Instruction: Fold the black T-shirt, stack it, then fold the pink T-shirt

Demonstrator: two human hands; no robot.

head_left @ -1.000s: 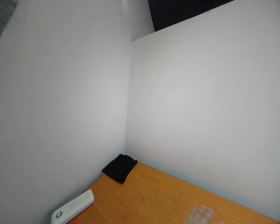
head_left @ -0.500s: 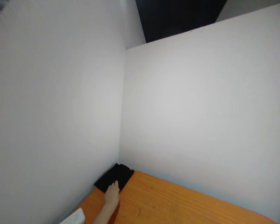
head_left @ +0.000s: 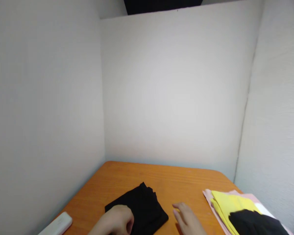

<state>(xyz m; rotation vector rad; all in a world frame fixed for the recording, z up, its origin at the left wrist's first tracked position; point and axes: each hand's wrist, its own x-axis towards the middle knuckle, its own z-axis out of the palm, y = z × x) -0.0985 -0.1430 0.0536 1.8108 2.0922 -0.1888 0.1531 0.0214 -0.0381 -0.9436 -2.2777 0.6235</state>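
A folded black cloth point(head_left: 144, 209) lies on the wooden table in front of me, its layered edge toward the right. My left hand point(head_left: 116, 218) is curled over the cloth's near left part, fingers bent down and their tips hidden. To the right of the cloth, my right hand point(head_left: 187, 220) hovers close to the table, thumb and fingers apart and nothing in it. A small gap separates it from the cloth's right corner.
On the right side of the orange-brown table point(head_left: 161, 173) lies a stack with pink cloth, yellow cloth point(head_left: 231, 202) and another black cloth point(head_left: 257, 222). A white rounded object point(head_left: 57, 225) sits at the left edge. White walls point(head_left: 166, 91) enclose the table.
The black cloth has come from the far left corner to nearer the middle, with my left hand on it. My right hand has entered view. The view has turned right, revealing the cloth stack.
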